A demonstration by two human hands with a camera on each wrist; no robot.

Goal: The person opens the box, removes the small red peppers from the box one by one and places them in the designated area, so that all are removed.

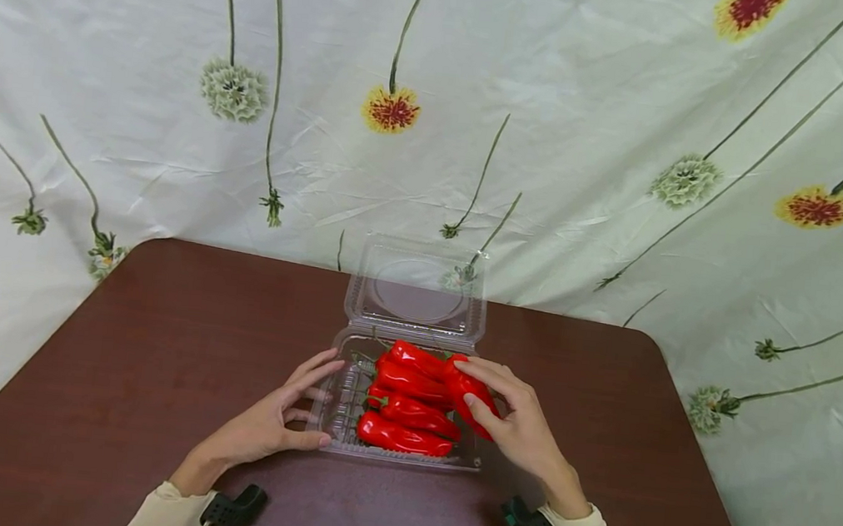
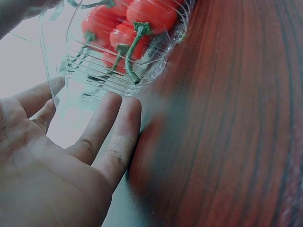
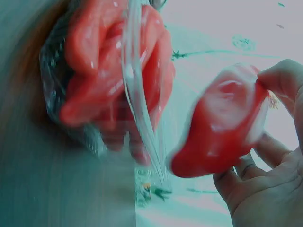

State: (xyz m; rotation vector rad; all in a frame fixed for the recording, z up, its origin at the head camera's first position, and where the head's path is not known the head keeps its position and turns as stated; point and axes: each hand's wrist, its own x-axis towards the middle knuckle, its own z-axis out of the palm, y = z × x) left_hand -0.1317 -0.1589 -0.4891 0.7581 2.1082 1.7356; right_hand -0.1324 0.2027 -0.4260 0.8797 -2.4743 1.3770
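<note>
A clear plastic clamshell box (image 1: 344,402) stands on the table, its hinged lid (image 1: 416,319) raised at the far side. Several red peppers (image 1: 406,439) lie crosswise inside, their green stems toward the left. My right hand (image 1: 527,435) holds another red pepper (image 1: 468,397) between thumb and fingers, over the box's right side. In the right wrist view this pepper (image 3: 220,125) is apart from the others, tip downward. My left hand (image 1: 264,426) is at the box's left wall, fingers spread; two of its fingertips (image 2: 130,109) are right at the ribbed plastic in the left wrist view.
The dark reddish-brown table (image 1: 197,335) has rounded far corners. Behind it and to the right hangs a pale cloth (image 1: 558,83) printed with flowers, seen through the raised lid. A black band (image 1: 238,506) is on the left wrist and another band (image 1: 527,521) on the right.
</note>
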